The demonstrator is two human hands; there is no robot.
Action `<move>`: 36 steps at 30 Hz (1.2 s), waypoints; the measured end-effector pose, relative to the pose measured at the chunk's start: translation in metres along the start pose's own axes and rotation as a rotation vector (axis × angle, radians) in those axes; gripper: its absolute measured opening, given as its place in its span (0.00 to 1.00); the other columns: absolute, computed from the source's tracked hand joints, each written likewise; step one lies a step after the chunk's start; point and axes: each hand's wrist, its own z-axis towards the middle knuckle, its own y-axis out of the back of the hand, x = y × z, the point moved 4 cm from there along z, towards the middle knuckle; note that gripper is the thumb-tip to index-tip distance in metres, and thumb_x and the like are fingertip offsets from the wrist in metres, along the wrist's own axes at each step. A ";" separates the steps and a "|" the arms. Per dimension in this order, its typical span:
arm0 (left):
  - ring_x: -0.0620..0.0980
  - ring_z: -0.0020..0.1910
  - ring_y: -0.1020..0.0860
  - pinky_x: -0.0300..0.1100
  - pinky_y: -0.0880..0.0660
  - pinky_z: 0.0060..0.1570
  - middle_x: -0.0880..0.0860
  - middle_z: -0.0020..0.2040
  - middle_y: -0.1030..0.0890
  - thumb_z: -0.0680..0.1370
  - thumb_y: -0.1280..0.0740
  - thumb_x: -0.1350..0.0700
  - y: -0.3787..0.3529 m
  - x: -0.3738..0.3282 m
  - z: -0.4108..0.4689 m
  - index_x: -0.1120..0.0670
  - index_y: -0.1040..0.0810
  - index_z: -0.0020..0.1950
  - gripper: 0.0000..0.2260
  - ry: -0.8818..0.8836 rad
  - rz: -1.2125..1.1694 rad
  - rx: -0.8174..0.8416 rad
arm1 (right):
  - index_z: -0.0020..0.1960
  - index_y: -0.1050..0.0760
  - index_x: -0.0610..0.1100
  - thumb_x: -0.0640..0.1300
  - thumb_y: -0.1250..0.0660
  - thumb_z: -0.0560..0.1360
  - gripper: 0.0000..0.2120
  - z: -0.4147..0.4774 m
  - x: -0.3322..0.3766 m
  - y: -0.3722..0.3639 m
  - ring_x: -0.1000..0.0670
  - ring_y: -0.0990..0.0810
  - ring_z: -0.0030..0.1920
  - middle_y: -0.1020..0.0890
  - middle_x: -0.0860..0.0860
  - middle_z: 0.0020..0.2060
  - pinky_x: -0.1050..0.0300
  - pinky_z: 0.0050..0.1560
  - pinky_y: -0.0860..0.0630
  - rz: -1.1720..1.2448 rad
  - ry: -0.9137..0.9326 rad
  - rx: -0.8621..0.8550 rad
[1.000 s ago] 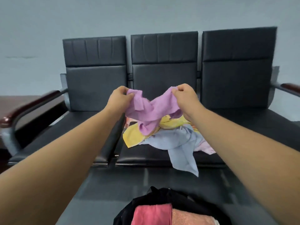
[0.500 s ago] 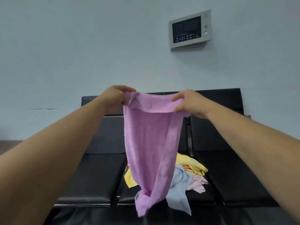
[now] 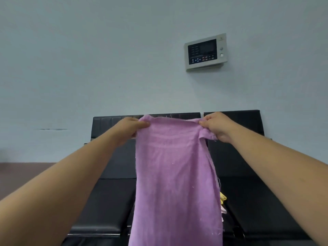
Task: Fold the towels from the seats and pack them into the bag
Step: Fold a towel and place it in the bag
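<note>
Forearms outstretched, left grip (image 3: 132,126) and right grip (image 3: 215,126) level, apart, both pinched on the purple towel (image 3: 174,174).

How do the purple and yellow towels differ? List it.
The purple towel hangs spread in the air, pinched at its top corners by the left hand and right hand; the yellow towel lies bunched on the black bench. The purple towel shows almost whole; only a scrap of the yellow towel peeks past its right edge. Both are unfolded.

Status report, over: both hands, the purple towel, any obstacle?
Copy: left hand and right hand pinch top corners of purple towel. Hangs flat, unfolded, before black seats. No obstacle seen.
</note>
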 end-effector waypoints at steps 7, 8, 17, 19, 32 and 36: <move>0.46 0.33 0.31 0.37 0.35 0.29 0.49 0.34 0.28 0.75 0.35 0.62 -0.015 0.012 -0.004 0.51 0.23 0.37 0.09 0.042 -0.167 -0.008 | 0.55 0.20 0.42 0.35 0.25 0.73 0.11 -0.011 -0.008 -0.013 0.48 0.16 0.43 0.16 0.44 0.47 0.61 0.38 0.21 -0.219 0.121 0.200; 0.47 0.34 0.30 0.38 0.34 0.31 0.50 0.35 0.27 0.76 0.33 0.61 -0.011 0.019 -0.001 0.52 0.21 0.39 0.08 0.053 -0.109 -0.023 | 0.54 0.20 0.43 0.33 0.25 0.73 0.12 -0.010 -0.011 -0.012 0.49 0.18 0.41 0.16 0.44 0.46 0.62 0.36 0.23 -0.314 0.141 0.160; 0.51 0.28 0.31 0.41 0.32 0.33 0.53 0.27 0.26 0.76 0.28 0.43 0.010 0.089 -0.001 0.55 0.30 0.31 0.23 0.169 0.422 -0.076 | 0.43 0.16 0.41 0.34 0.30 0.77 0.07 -0.001 -0.070 -0.008 0.50 0.22 0.33 0.18 0.48 0.34 0.62 0.32 0.28 -0.457 0.104 -0.018; 0.52 0.28 0.30 0.41 0.30 0.35 0.54 0.28 0.25 0.79 0.31 0.45 0.014 0.098 0.001 0.57 0.27 0.31 0.22 0.168 0.510 -0.088 | 0.43 0.15 0.40 0.36 0.28 0.76 0.04 0.002 -0.083 -0.009 0.51 0.25 0.30 0.19 0.48 0.32 0.60 0.32 0.28 -0.412 0.054 -0.024; 0.53 0.45 0.22 0.44 0.26 0.43 0.52 0.46 0.20 0.78 0.34 0.52 -0.007 0.104 -0.006 0.51 0.25 0.42 0.06 0.113 1.188 0.180 | 0.55 0.21 0.35 0.36 0.28 0.78 0.08 0.014 -0.135 -0.017 0.47 0.16 0.38 0.16 0.38 0.44 0.53 0.44 0.16 0.153 -0.223 -0.186; 0.50 0.33 0.15 0.38 0.29 0.29 0.55 0.37 0.18 0.77 0.37 0.62 -0.017 0.101 -0.002 0.55 0.32 0.43 0.06 0.165 0.783 0.132 | 0.54 0.19 0.37 0.38 0.28 0.78 0.06 0.017 -0.131 -0.022 0.48 0.17 0.35 0.16 0.40 0.42 0.54 0.44 0.16 0.125 -0.172 -0.237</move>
